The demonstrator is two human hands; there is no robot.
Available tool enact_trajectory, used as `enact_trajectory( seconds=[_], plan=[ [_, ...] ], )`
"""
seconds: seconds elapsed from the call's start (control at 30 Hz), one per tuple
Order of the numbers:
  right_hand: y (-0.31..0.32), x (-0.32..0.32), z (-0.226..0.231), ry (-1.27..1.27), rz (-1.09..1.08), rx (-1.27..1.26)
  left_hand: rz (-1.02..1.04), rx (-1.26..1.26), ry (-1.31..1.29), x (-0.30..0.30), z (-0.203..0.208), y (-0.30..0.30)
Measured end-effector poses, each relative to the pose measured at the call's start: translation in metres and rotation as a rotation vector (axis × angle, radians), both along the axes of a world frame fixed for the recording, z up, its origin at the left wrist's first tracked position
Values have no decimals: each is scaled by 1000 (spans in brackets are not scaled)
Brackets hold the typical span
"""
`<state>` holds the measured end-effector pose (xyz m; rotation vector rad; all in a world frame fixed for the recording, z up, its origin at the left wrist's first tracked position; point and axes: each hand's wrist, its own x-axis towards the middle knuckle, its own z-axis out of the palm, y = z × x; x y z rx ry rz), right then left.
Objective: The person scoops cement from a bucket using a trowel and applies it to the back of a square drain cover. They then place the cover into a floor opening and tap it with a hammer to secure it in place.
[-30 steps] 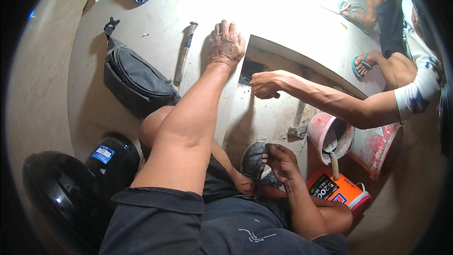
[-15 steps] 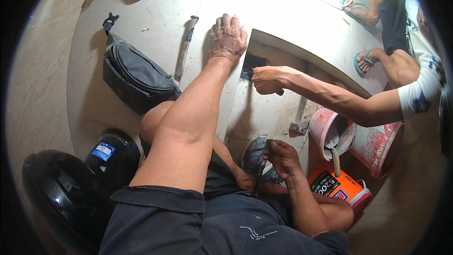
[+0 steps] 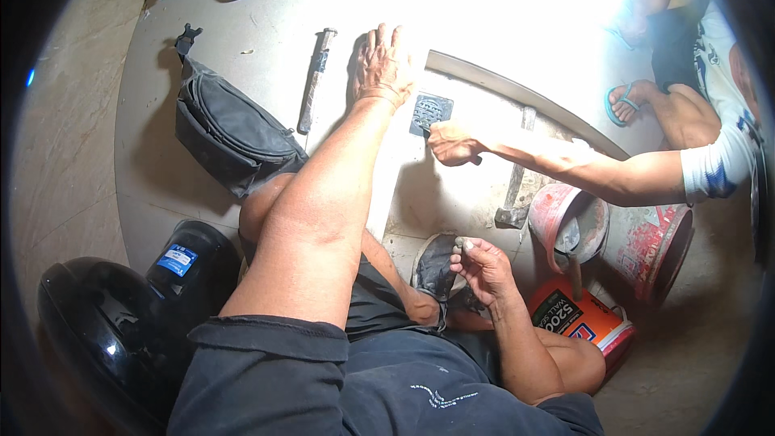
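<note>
My left hand (image 3: 383, 69) lies flat on the pale tile, fingers stretched, beside the edge of a recess in the floor. My right hand (image 3: 486, 270) is raised above my shoes (image 3: 434, 262), its fingers curled and tips pinched together; a small greyish bit seems to show at the fingertips, too small to name. From the right, another person's hand (image 3: 454, 144) reaches in with closed fingers at the corner of a dark square drain grate (image 3: 432, 111) in the recess. Right of the grate, a hammer (image 3: 512, 214) with a worn handle lies in the recess.
Left of my left arm lie a long narrow tool (image 3: 316, 81) and a black waist bag (image 3: 234, 129). Red-stained buckets (image 3: 557, 218) and an orange tub (image 3: 577, 319) stand at right. Shiny black objects (image 3: 89, 339) sit lower left. The other person's sandalled foot (image 3: 626, 103) is far right.
Light on the recess is brighter, so the grate's slots now show. The other person's hand has shifted slightly. My right hand has turned a little; my left stays flat.
</note>
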<state>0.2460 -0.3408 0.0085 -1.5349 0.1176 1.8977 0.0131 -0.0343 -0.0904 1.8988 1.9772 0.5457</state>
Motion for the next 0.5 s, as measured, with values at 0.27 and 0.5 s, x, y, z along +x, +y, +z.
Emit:
enact_trajectory(
  seconds=[0.27,0.5],
  plan=[
    [3,4,71,20,16,25,-20,95,-190,-16,-12,12],
    [-34,46,204,-215,-70,201,-200,-335,-429,10,47,6]
  ],
)
